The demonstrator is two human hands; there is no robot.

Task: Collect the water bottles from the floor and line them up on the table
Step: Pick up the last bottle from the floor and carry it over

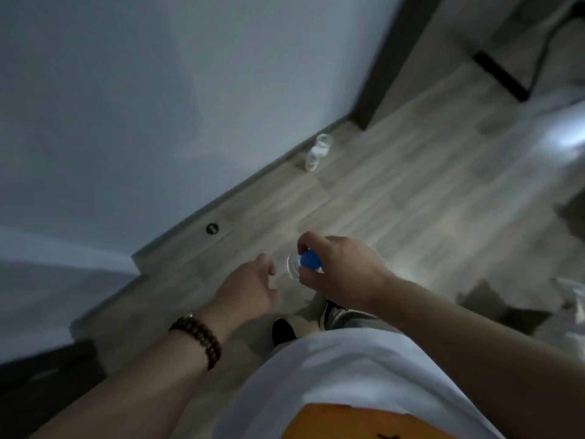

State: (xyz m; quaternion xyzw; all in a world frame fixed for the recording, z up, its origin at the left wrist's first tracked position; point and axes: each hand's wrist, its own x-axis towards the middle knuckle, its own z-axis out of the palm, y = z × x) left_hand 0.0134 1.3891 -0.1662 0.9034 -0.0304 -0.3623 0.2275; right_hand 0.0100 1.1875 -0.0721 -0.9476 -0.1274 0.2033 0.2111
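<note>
The clear bottle [293, 265] was seen almost from above, so mostly its round transparent shoulder showed, with a blue cap [309, 259] on top. It was held in the air above the wooden floor [411, 191], in front of the person's body, and not resting on anything. The picture was blurred, so I could not tell if there was a label or how much water was inside.

A second bottle [318, 152] was on the floor farther away, just beside the dark skirting at the bottom of the grey wall [158, 90]. It looked clear, with something orange at its near end. I could not tell if it stood or lay.

The right hand [338, 270] came in from the right with the back of the hand up, and its thumb and fingers were curled around the neck of the clear bottle, just at the blue cap. The left hand [250, 286] was near the bottle on its left side but not touching it. Its fingers were loosely bent and it held nothing. A dark bead bracelet [198, 339] was on the left wrist.
</note>
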